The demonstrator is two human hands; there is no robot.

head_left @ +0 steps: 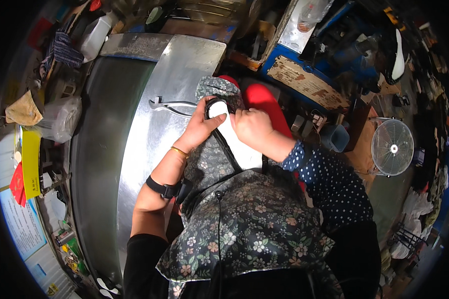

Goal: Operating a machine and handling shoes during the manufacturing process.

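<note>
A shoe [237, 147] with a white, sole-shaped bottom and black material along its edges lies in my lap, bottom up. Around its far end wraps my left hand [202, 124], the thumb pressed on the white surface. My right hand [254, 130] is closed, with its curled fingers at the shoe's right edge near the same end; the fingertips are partly hidden. Beneath the shoe is my dark floral apron [249, 224]. Just left of my left hand, metal pincers [172, 106] lie on a shiny metal sheet [152, 127].
A dark green worktop [107, 149] runs along the left. Something red [267, 107] is beyond my right hand. To the right stand a round fan [392, 148] and a bluish plastic bin [334, 138]. A blue-framed cabinet [307, 82] and cluttered shelves surround the seat.
</note>
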